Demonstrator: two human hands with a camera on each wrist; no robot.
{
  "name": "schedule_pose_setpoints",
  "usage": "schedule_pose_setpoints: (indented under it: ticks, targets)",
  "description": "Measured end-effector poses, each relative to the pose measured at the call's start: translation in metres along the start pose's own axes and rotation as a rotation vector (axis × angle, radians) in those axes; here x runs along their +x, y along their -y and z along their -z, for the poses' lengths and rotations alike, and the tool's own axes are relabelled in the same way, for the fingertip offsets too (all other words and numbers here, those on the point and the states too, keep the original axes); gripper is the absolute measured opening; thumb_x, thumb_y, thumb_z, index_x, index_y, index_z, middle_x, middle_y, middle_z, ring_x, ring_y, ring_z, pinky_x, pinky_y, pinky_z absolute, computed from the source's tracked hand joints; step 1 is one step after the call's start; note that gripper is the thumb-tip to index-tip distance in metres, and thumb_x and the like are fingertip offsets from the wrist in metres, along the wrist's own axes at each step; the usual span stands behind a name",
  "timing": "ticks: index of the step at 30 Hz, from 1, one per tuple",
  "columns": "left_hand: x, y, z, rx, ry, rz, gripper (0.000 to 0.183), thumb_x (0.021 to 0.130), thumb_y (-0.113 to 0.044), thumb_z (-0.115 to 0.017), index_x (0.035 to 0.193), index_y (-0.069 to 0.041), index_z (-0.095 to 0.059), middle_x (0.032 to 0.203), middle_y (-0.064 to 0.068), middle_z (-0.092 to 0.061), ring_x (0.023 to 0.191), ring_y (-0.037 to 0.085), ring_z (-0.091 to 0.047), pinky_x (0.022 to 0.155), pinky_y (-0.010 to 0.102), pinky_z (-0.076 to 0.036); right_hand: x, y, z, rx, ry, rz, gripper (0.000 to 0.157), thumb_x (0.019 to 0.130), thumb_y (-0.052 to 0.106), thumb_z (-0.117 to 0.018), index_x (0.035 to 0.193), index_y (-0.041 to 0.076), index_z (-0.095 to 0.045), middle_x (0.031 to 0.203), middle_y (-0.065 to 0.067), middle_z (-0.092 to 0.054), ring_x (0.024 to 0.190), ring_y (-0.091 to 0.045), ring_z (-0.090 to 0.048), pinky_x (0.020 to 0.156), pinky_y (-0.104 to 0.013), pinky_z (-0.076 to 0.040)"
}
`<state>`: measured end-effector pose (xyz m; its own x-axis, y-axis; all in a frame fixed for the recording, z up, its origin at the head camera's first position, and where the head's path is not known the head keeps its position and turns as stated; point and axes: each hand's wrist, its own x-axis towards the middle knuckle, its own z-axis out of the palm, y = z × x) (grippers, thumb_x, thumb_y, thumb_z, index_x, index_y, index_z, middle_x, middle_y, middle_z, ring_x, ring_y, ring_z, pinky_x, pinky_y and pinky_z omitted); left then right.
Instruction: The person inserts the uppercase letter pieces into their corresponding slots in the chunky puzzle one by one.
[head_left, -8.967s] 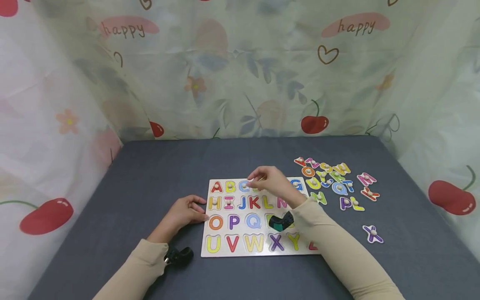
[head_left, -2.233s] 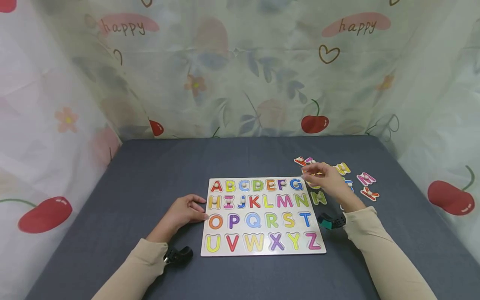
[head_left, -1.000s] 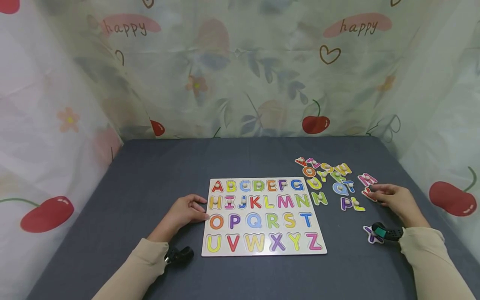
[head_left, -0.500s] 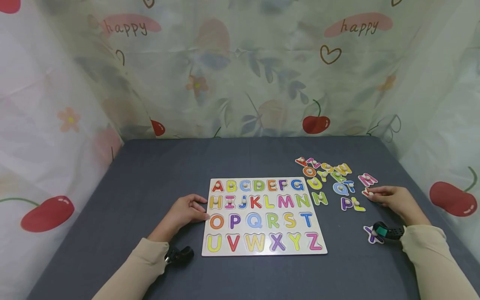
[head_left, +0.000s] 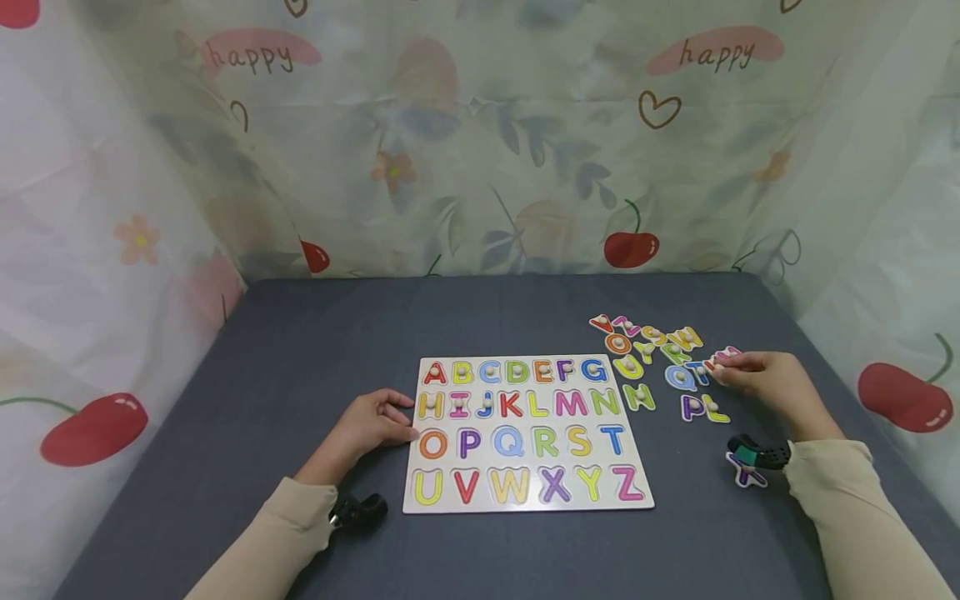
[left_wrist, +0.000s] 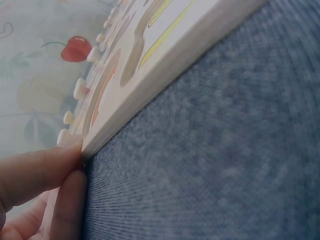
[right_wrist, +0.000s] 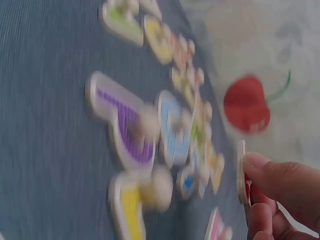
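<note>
In the head view my left hand (head_left: 371,423) rests against the left edge of a white alphabet puzzle board (head_left: 487,457). The left wrist view shows the thumb (left_wrist: 45,167) on the board's edge, a finger just below. My right hand (head_left: 776,387) pinches a red letter K piece (right_wrist: 242,175) between thumb and fingers, tilted on edge beside a pink M piece (head_left: 727,352). Knobbed letters A to J sit in the board's top rows; the other letters there are printed recesses.
Right of the board lie several loose knobbed letters, among them N (head_left: 639,397), P (head_left: 692,407), L (head_left: 717,409) and Q (head_left: 680,377). A purple X piece (head_left: 750,477) lies nearer, partly under the right wrist camera. A patterned curtain (head_left: 480,167) stands behind the dark tabletop (head_left: 337,333).
The J piece went into the board earlier. My right hand moved right to the K piece, took hold of it, and has now carried it up-left past the M. The left hand stayed put.
</note>
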<state>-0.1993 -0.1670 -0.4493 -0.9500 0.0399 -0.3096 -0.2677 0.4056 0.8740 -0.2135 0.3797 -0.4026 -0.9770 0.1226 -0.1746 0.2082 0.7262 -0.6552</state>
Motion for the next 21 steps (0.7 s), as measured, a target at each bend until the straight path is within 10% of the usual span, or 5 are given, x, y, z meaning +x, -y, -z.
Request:
schedule_pose_setpoints:
  ticks: [21]
  targets:
    - [-0.002,-0.002,-0.001,-0.002,0.005,-0.002,0.049,0.071,0.0,-0.082,0.115,0.001,-0.059,0.076,0.008,-0.063,0.065,0.014,-0.062,0.061,0.026,-0.051,-0.008,0.132,-0.103,0.068,0.092,0.274,0.023,0.082,0.025,-0.078,0.093,0.006,-0.073,0.08,-0.003,-0.07,0.074,-0.023,-0.061,0.065,-0.03,-0.046]
